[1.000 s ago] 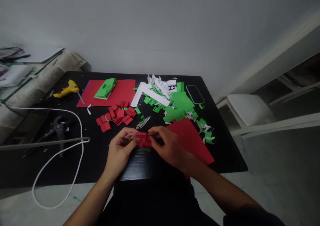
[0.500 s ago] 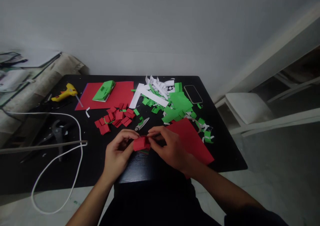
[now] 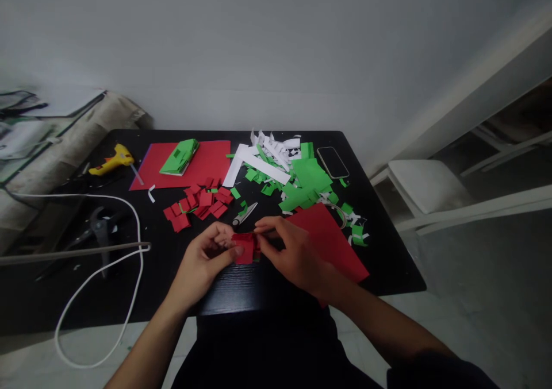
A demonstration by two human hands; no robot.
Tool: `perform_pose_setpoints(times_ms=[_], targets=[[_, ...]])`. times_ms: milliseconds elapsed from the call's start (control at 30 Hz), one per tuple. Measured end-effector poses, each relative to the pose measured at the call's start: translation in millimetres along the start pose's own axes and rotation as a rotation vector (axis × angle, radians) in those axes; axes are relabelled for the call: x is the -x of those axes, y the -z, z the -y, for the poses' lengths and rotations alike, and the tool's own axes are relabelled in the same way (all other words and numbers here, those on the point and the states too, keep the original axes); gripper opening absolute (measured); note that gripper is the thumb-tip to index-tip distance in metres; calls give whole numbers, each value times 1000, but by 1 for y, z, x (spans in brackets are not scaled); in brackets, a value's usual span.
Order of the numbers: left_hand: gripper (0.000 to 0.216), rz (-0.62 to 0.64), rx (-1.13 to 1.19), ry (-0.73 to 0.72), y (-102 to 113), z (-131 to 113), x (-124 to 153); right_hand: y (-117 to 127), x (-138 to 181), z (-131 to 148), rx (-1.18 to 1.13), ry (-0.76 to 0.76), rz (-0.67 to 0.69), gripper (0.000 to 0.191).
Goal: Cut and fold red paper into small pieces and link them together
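Observation:
Over the near edge of the black table, my left hand (image 3: 210,255) pinches a folded red paper piece (image 3: 244,247), its thumb lying on the front face. My right hand (image 3: 290,252) grips the same piece at its right side between thumb and fingers. A bit of green shows at the paper's lower right. Just beyond my hands lie scissors (image 3: 245,214), partly hidden. A heap of small folded red paper pieces (image 3: 202,199) is spread to the left of them. Under my right forearm sits a red paper sheet (image 3: 330,242).
Green paper scraps (image 3: 308,176) and white paper strips (image 3: 267,164) pile up behind, beside a phone (image 3: 333,162). A green folded paper stack (image 3: 180,156) rests on another red sheet (image 3: 215,162). Leftward are a yellow glue gun (image 3: 112,160), pliers (image 3: 102,228) and a looping white cable (image 3: 138,262).
My left thumb has moved up onto the front of the red piece, which now shows a flatter, taller face. My right hand has barely moved.

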State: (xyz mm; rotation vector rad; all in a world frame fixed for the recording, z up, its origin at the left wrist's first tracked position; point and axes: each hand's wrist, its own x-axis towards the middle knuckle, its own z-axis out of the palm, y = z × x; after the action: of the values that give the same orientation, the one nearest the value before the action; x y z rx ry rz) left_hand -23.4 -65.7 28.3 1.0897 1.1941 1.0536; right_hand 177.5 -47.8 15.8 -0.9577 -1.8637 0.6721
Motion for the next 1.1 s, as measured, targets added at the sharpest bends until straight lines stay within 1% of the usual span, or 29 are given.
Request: perform_pose_setpoints(times_ms=[167, 300, 400, 533, 667, 767, 867, 1000, 1100], targets=[[26, 103, 39, 49, 5, -1, 1, 2, -1, 1, 7, 20, 4, 24], [22, 125, 28, 51, 5, 0, 1, 2, -1, 1, 3, 23, -13, 21], [20, 83, -48, 24, 1, 0, 0, 1, -2, 2, -16, -8, -30, 21], [20, 15, -140, -26, -5, 1, -1, 1, -3, 1, -98, -73, -63, 21], [17, 7, -225, -72, -5, 1, 0, 1, -4, 0, -154, -128, -60, 20], [11, 14, -329, -112, -3, 3, 2, 1, -5, 2, -168, -164, -62, 21], [9, -1, -441, -163, -3, 6, 4, 2, -7, 5, -223, -237, -59, 23], [16, -90, -522, -211, -6, 9, 6, 4, -9, 8, -346, -364, -45, 21], [18, -142, -520, -276, -11, 13, 6, 3, -9, 9, -395, -416, -56, 19]])
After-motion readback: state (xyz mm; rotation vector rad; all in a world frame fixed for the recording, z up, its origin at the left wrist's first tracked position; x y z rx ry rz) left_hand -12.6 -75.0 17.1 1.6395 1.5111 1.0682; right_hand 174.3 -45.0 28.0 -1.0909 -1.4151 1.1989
